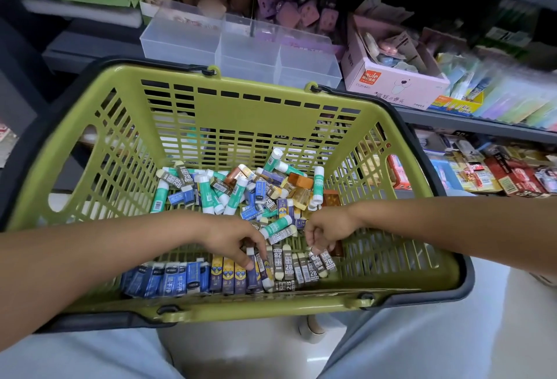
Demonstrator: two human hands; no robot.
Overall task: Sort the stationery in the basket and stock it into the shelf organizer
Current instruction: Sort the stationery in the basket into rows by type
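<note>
While both hands work low in the green basket (193, 98), head view shows the left hand (232, 237) with fingers curled, pinching an upright purple-sleeved eraser (265, 270) into the sorted row (223, 276) along the 6 o'clock wall, and the right hand (327, 226) pinching grey 2B erasers (322, 261) at the row's 3 o'clock end. The loose pile (241, 191) of erasers and glue sticks lies toward 12 o'clock; the clear shelf organizer (241, 50) sits beyond the rim, unstocked. Pieces look light, stiff, slick-sleeved, so likely best pinched across the long sides.
</note>
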